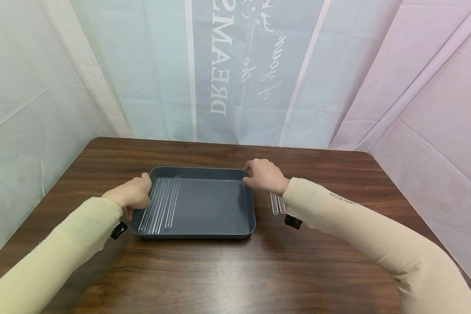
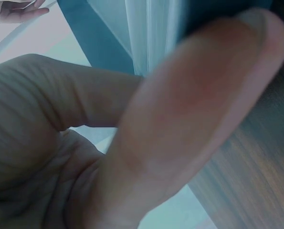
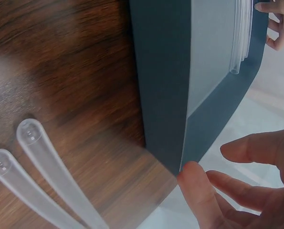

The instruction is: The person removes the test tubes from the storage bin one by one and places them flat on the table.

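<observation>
A dark grey rectangular tray (image 1: 213, 209) lies on the table. Several clear round-ended tubes (image 1: 173, 205) rest side by side along its left part. My left hand (image 1: 131, 194) grips the tray's left rim, its thumb (image 2: 199, 95) large in the left wrist view. At the far right corner is my right hand (image 1: 264, 174), thumb and fingers apart, with one fingertip (image 3: 194, 174) right at the corner of the rim. Two more clear tubes (image 3: 60, 171) lie on the table to the right of the tray, partly hidden under my right wrist in the head view.
The brown wood-grain table (image 1: 220, 270) reaches back to a hanging light-blue cloth (image 1: 157, 78) with white lettering. Pale sheets (image 1: 447, 122) hang at both sides. A small black device (image 1: 293, 221) sits beneath each wrist.
</observation>
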`<control>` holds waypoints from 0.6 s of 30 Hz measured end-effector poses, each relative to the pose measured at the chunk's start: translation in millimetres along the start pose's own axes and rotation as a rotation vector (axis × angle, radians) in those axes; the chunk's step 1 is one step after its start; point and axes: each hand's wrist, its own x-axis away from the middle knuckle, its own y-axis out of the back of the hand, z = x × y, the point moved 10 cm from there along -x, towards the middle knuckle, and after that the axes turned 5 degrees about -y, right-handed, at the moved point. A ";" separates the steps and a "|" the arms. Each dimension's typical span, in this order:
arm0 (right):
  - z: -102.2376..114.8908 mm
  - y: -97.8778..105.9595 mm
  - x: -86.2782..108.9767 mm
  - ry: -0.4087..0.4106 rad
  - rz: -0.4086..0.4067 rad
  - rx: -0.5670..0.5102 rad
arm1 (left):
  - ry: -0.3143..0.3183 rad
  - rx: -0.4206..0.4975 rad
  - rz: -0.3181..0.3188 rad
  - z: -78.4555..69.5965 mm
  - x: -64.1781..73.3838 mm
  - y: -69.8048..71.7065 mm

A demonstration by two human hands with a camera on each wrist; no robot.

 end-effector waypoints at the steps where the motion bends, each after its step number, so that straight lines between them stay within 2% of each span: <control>1: 1.8 -0.9 -0.8 0.006 0.002 0.002 | 0.002 0.002 0.001 0.3 -0.3 -0.1; 18: 29.7 -22.0 -7.4 0.044 0.058 0.027 | -0.002 0.013 -0.009 1.2 -1.0 0.5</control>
